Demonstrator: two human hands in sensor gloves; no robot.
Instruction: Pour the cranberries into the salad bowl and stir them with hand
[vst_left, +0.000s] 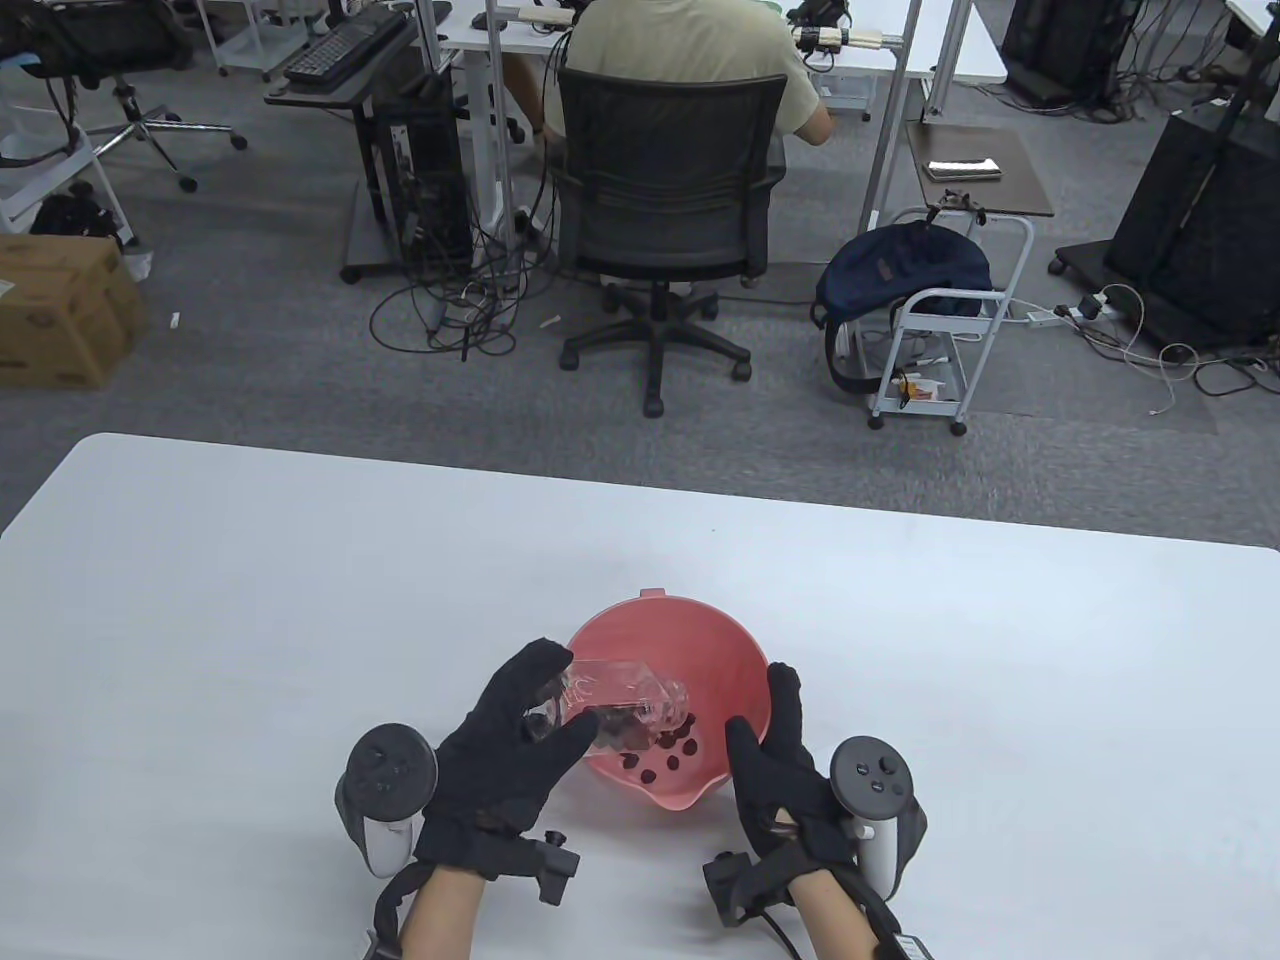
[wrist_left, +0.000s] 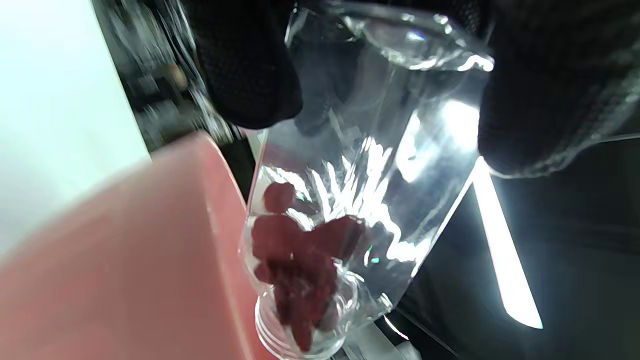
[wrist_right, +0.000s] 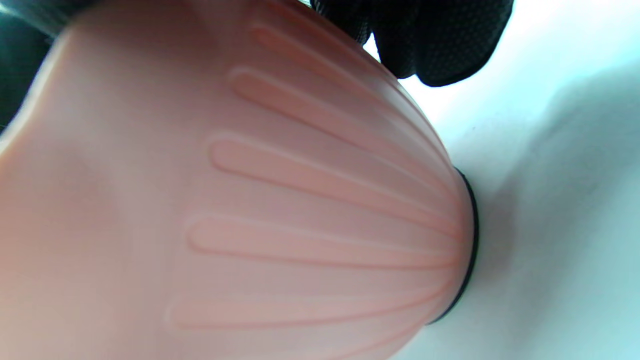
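Note:
A pink salad bowl stands near the table's front edge. My left hand grips a clear plastic bottle tipped over the bowl, mouth down to the right. Dark red cranberries crowd at the bottle's neck in the left wrist view, and several cranberries lie in the bowl's bottom. My right hand holds the bowl's right side, thumb at the front and fingers along the rim. The right wrist view is filled by the bowl's ribbed outer wall with gloved fingertips above it.
The white table spreads wide around the bowl. Beyond its far edge a person sits in an office chair at a desk. A white cart with a bag and a cardboard box stand on the floor.

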